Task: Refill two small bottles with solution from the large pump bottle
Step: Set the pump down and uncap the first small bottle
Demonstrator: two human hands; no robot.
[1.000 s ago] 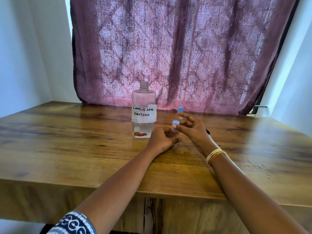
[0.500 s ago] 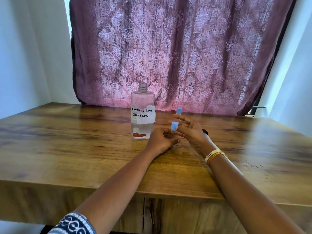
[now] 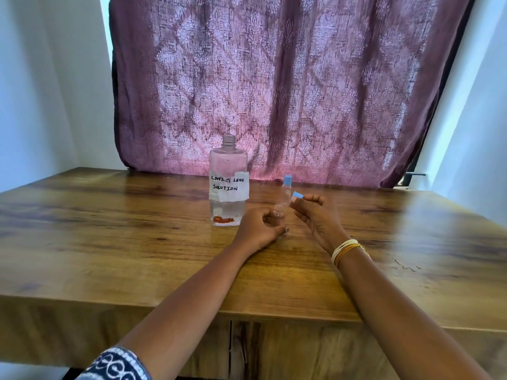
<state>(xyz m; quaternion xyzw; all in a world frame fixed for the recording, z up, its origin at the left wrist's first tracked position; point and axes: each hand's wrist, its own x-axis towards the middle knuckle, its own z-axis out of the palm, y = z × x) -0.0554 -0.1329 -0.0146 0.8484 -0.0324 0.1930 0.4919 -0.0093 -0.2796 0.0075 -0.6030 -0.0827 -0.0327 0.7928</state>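
**Uncapping first small bottle — cap off, fill pending**

Left hand (image 3: 259, 229) resting on table (image 3: 109, 242), grip closed around base of a clear small bottle (image 3: 279, 211); bottle upright, neck apparently open, largely hidden by fingers. Right hand (image 3: 315, 215) raised just beside it, grip narrow, pinching a blue cap (image 3: 297, 195) between fingertips, clear of the bottle mouth.

Second small bottle (image 3: 286, 192) standing just behind, blue cap on, untouched. Large bottle (image 3: 228, 185) with handwritten "contact lens solution" label standing left of both, near the left hand; threaded neck bare, no pump head in view. Little liquid visible at bottom, with an orange-red mark low down; nature unclear.

Judged step: opening of first small bottle done, filling not begun. Next move likely calls for parking the cap on the table within reach, then freeing the right hand to lift and tilt the large bottle. Narrow mouth on the small one: slow pour, steady hold, spill risk high.
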